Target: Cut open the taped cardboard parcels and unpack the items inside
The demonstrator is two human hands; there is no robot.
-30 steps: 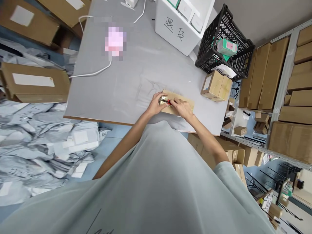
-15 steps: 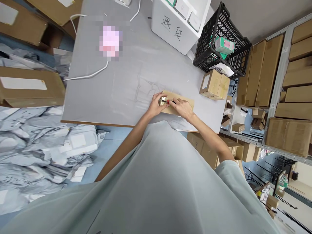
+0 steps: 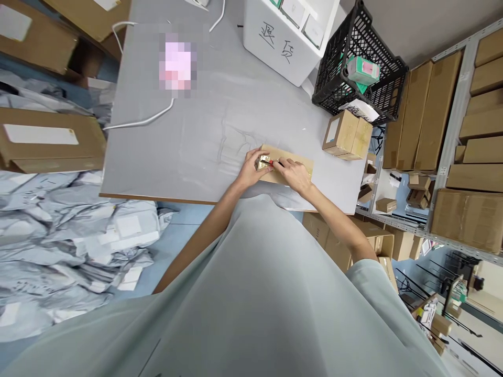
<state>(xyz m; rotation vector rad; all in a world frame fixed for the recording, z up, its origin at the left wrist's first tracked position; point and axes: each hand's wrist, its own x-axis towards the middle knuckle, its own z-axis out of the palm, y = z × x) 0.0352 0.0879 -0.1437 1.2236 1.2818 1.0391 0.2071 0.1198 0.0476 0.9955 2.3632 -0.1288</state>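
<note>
A small flat cardboard box [image 3: 281,152] with shiny clear tape lies near the front edge of the grey table. My left hand [image 3: 248,170] grips its left end, fingers along the far edge and thumb on the near side. In my right hand [image 3: 294,174] is a small red and black tool, which looks like a box cutter [image 3: 271,162]. Its tip points left and rests at the taped end of the box, close to my left fingers. My right palm covers part of the box's top.
A white bin [image 3: 281,44] with handwriting and a black plastic crate [image 3: 341,63] stand at the table's far right. Two small cartons [image 3: 348,135] sit before the crate. A white cable [image 3: 145,122] crosses the left side. Grey mailing bags [image 3: 78,235] lie heaped on the floor at left.
The box and both hands stay in nearly the same place. The tool in my right hand has shifted only very slightly at the taped end.
</note>
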